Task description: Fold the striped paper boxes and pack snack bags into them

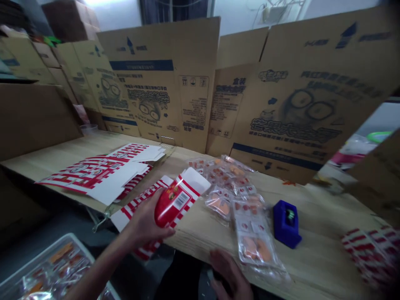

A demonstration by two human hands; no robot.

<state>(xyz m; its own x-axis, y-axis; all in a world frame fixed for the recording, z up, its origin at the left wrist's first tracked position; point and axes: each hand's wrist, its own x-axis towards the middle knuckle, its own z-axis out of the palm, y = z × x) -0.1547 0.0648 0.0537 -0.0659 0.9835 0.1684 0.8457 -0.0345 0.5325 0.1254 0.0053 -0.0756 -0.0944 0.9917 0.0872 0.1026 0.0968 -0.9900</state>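
My left hand (147, 221) is wrapped round a red and white striped paper carton (175, 200) with a barcode on its side and a white flap sticking out at the upper right. Beneath that hand, more flat striped cartons (137, 204) lie at the table's near edge. My right hand (229, 275) is low at the front edge, blurred, thumb and fingers apart with nothing visible between them. Just beyond it lies a clear plastic packet (254, 237) with orange pieces and small sachets. Several similar packets (221, 204) are heaped behind it.
Flat striped cartons (103, 171) are stacked on the table's left. A blue tape dispenser-like holder (286, 223) stands right of the packets. Striped cartons (373, 254) lie far right. Tall cardboard boxes (193, 100) wall the back. A bin (67, 239) of packets sits lower left.
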